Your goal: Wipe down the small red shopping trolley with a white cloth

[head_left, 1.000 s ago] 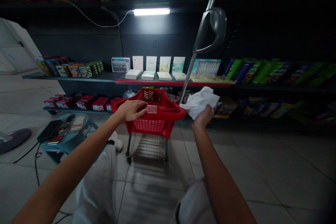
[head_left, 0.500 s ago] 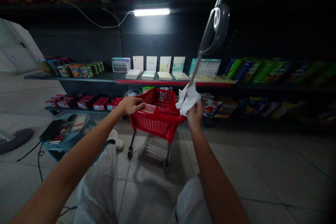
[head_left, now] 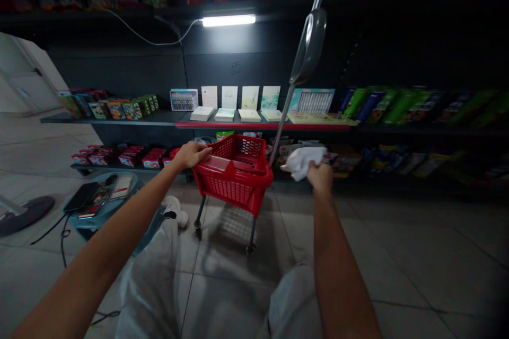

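A small red shopping cart [head_left: 228,185] stands in front of me on grey legs with casters. My left hand [head_left: 193,154] is closed over the left end of its handle bar [head_left: 217,164]. To the right of the cart, my right hand [head_left: 320,174] grips a crumpled white cloth [head_left: 303,161], held in the air apart from the cart. A thin metal pole [head_left: 280,130] with a grey oval loop [head_left: 309,45] rises from the cart's right side, leaning to the right. The cloth is clear of this pole.
Behind the cart runs a dark shelf with a red edge [head_left: 254,125], bearing cards, booklets and boxed sets. A lit tube lamp [head_left: 228,20] hangs above. At left, a blue-grey stool [head_left: 135,190] holds a black device and booklets; cables trail on the tiled floor.
My right hand and the cloth have come off the pole and moved right. The pole's top has shifted left. My left hand has slid slightly left on the cart handle.
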Available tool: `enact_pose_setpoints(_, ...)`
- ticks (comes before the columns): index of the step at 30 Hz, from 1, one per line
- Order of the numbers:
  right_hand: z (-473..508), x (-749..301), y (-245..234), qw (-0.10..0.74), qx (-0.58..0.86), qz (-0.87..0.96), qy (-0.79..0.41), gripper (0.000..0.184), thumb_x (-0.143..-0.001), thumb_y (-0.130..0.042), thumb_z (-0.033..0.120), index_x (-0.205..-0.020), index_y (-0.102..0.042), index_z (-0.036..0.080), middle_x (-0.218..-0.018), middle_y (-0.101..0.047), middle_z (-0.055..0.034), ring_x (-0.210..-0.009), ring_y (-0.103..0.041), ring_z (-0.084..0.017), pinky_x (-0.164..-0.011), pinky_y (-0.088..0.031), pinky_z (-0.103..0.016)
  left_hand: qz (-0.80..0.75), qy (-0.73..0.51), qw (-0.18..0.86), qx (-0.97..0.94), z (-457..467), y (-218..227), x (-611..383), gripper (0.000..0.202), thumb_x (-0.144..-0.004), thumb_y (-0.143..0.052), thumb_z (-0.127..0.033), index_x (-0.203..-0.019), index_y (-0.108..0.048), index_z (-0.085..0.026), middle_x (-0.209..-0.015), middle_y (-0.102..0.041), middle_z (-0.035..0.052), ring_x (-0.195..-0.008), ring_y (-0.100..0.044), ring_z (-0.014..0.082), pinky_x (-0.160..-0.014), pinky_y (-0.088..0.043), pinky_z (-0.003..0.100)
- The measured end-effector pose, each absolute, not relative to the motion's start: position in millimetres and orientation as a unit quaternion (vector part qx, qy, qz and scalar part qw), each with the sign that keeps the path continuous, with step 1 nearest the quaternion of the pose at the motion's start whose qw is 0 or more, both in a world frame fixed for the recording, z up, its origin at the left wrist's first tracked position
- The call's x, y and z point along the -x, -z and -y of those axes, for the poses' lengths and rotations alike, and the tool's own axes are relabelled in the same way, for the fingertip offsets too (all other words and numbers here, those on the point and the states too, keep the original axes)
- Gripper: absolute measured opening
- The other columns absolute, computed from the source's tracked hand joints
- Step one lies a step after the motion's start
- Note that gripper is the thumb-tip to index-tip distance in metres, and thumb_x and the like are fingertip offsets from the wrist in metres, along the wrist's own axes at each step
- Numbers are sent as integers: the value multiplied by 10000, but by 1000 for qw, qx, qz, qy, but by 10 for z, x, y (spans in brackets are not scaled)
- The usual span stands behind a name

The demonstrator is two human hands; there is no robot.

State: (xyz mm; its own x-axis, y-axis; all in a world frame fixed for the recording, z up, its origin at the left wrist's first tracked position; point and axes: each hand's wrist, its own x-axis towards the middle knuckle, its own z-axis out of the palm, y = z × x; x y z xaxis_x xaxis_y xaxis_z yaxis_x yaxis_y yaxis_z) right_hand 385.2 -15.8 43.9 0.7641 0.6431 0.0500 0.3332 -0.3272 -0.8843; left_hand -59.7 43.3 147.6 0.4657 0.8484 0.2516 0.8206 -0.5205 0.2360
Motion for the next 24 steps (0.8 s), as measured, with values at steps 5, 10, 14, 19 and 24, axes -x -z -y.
enact_pose_setpoints(5,260,-3838,-416,198,871,415,-176,332,-782,-685,333,-994,-787,99,-1108,-742,-283,-1185,-691,-405,-980,-524,-470,-473,-170,41,-863,-397,-1503,583,604,-965,-350,-588,-831,-775,-180,-787,-743,60,-705,-598,194,-622,-332,296)
enact_pose_setpoints(10,182,-3727,-543,476,762,396,-190,440,-873,-526,462,-958,-752,94,-992,-760,-197,-1057,-724,-319,-846,-564,-350,-468,-176,45,-865,-373,-1506,570,566,-950,-381,-579,-821,-766,-184,-751,-721,50,-687,-577,190,-619,-326,296)
enact_pose_setpoints(14,117,-3275,-688,755,498,372,-209,557,-864,-545,603,-1142,-689,142,-1108,-739,-109,-1048,-711,-244,-876,-578,-344,-448,-185,47,-873,-370,-1502,589,545,-936,-390,-561,-823,-768,-185,-770,-720,52,-692,-578,190,-639,-349,296)
enact_pose_setpoints(19,194,-2689,-793,797,323,444,-251,678,-856,-576,753,-1300,-643,246,-1351,-663,-84,-1305,-607,-223,-1124,-482,-421,-442,-187,44,-876,-393,-1483,624,538,-933,-397,-557,-809,-765,-185,-733,-702,48,-670,-564,182,-631,-348,292)
enact_pose_setpoints(24,254,-2596,-985,804,227,467,-290,687,-924,-382,817,-1246,-674,286,-1359,-664,-76,-1329,-600,-242,-1180,-436,-492,-440,-186,36,-878,-445,-1466,656,525,-937,-405,-539,-797,-765,-184,-734,-712,47,-665,-569,179,-623,-343,292)
